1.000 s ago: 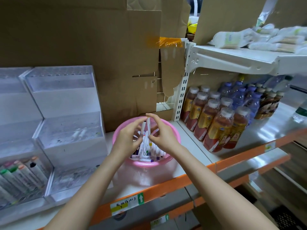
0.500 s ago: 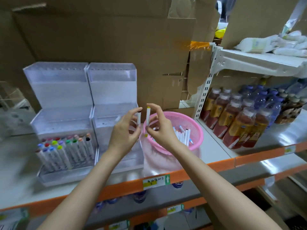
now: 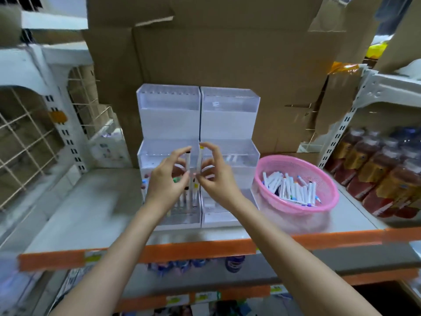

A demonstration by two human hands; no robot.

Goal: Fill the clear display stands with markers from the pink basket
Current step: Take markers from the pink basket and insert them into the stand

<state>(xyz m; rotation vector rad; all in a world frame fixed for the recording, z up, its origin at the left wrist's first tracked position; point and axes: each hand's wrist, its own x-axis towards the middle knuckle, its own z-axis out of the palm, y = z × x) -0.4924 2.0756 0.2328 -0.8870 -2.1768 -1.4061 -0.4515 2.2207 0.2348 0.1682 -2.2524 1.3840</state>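
The left hand [image 3: 167,179] is pinching a black-capped marker [image 3: 188,163] upright between thumb and curled fingertips, and the right hand [image 3: 216,176] is pinching a yellow-capped marker [image 3: 199,159] the same way. The two barrels are standing almost side by side in front of the seam where the left stand [image 3: 168,115] and the right stand [image 3: 230,115] are touching, near the middle of the shelf [image 3: 91,201]. The step in hand looks like seating these two markers. Doing it well probably means keeping each barrel vertical, bringing one down at a time, and letting the tip find its slot before letting go. The left stand's lowest tier is already holding a row of markers [image 3: 182,199], partly hidden by the left hand, so a tilted entry there risks knocking neighbours. The right stand's front tier is looking far emptier. The pink basket [image 3: 296,208] is sitting just beside the right stand toward the shelf's right end, with many loose markers [image 3: 289,185] lying in it. Bottles [image 3: 376,169] are crowding that end, so reaches to the basket are best made from above. Cardboard [image 3: 227,53] is closing off the back edge, while the shelf's left part and its orange front edge [image 3: 205,247] are leaving open room for the forearms.
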